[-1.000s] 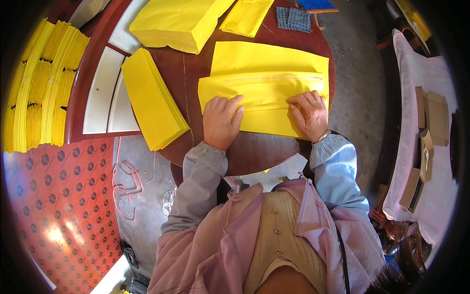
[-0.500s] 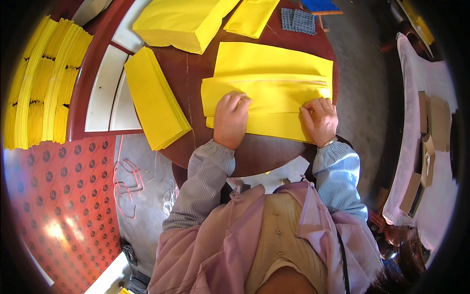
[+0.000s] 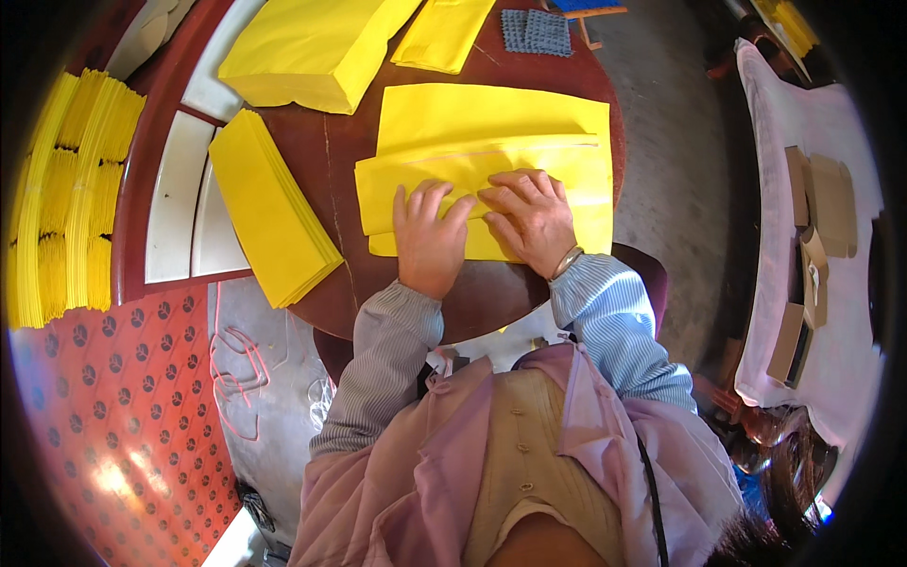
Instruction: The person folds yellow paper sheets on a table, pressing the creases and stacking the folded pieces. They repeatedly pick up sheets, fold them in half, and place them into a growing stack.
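Observation:
A folded yellow sheet point(image 3: 491, 118), paper or cloth, lies on a round dark red table in front of me, with a narrow folded band across its middle. My left hand point(image 3: 432, 238) rests on the band's left part, fingers spread and palm down. Close beside it, my right hand point(image 3: 537, 222) lies on the same band with its fingers apart. Both hands press on the yellow layers, and neither grasps anything I can see. A stack of long folded yellow pieces point(image 3: 274, 208) lies to the left, partly over the table's edge.
At the table's far side are a thick yellow pile point(image 3: 302, 57), another folded yellow piece point(image 3: 444, 33) and grey textured pads point(image 3: 537, 32). Bundled yellow stacks point(image 3: 66, 198) stand far left. Cardboard boxes point(image 3: 831, 208) lie on a pink-white cloth at right.
My right hand has slid left along the band from its right end to near my left hand. The left hand's fingers have spread out. The whole view has shifted slightly.

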